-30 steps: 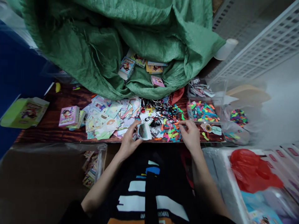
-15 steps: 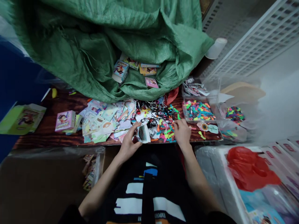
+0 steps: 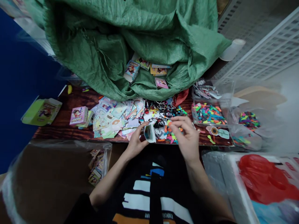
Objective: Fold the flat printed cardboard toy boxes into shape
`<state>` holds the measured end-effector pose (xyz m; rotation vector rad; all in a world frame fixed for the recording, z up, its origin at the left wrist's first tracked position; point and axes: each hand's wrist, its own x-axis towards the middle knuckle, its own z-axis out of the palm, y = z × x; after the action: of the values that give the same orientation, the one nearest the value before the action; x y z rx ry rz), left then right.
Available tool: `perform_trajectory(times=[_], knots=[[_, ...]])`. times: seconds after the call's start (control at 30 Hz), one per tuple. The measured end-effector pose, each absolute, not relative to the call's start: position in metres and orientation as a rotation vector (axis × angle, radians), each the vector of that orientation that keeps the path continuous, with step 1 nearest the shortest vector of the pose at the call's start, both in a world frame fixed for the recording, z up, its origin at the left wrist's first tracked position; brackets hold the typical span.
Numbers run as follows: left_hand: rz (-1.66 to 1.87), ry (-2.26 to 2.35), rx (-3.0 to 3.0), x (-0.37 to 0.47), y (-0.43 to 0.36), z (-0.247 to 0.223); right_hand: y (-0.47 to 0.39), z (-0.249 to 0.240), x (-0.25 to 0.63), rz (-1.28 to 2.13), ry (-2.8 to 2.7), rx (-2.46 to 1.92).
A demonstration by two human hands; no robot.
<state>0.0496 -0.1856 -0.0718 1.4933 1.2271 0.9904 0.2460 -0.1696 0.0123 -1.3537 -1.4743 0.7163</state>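
Note:
My left hand (image 3: 135,142) is closed around a small open box (image 3: 150,133), its open end tilted toward my right side. The thumb lies below the box and the fingers above it. My right hand (image 3: 188,138) hovers right of the box, thumb and forefinger pinched on a small orange piece (image 3: 170,123). Beneath both hands lies a heap of small coloured pieces (image 3: 172,137), mixed with black cords (image 3: 160,123). A loose pile of printed cards (image 3: 114,119) spreads left of my left hand.
A green sack (image 3: 149,40) holding several small boxes hangs over the table's back. At right stand a clear tray (image 3: 210,113) of coloured pieces and a red bag (image 3: 266,177). A pink box (image 3: 78,115) and a green box (image 3: 44,112) are at left.
My right hand has lifted from the coloured pieces and moved closer to the box, an orange piece now at its fingertips. My left hand still holds the box. The view has shifted left.

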Motion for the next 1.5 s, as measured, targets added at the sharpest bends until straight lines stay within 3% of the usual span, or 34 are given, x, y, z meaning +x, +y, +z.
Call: perform_trajectory(times=[0.27, 0.5, 0.73, 0.9, 1.07, 1.23, 1.37, 1.5], knots=[[0.976, 1.409, 1.552, 0.041, -0.188, -0.079, -0.168, -0.005, 0.195, 0.813, -1.810, -1.265], [0.980, 1.471, 1.559, 0.035, -0.174, -0.087, -0.137, -0.006, 0.215, 1.016, -1.516, -1.196], [1.021, 1.451, 1.465, 0.024, -0.148, -0.086, -0.055, 0.008, 0.242, 0.843, -1.390, -1.346], [1.001, 1.423, 1.398, 0.011, -0.145, -0.085, -0.018, -0.019, 0.259, 0.708, -1.271, -1.417], [0.942, 1.416, 1.396, 0.012, -0.151, -0.089, -0.024, -0.054, 0.261, 0.933, -1.442, -1.465], [0.875, 1.403, 1.352, 0.025, -0.152, -0.085, 0.018, -0.047, 0.251, 1.030, -1.608, -1.344], [0.888, 1.373, 1.352, 0.034, -0.157, -0.079, 0.068, -0.043, 0.251, 0.892, -1.542, -1.484], [0.924, 1.416, 1.277, 0.032, -0.170, -0.080, 0.043, -0.031, 0.249, 0.724, -1.627, -1.516]])
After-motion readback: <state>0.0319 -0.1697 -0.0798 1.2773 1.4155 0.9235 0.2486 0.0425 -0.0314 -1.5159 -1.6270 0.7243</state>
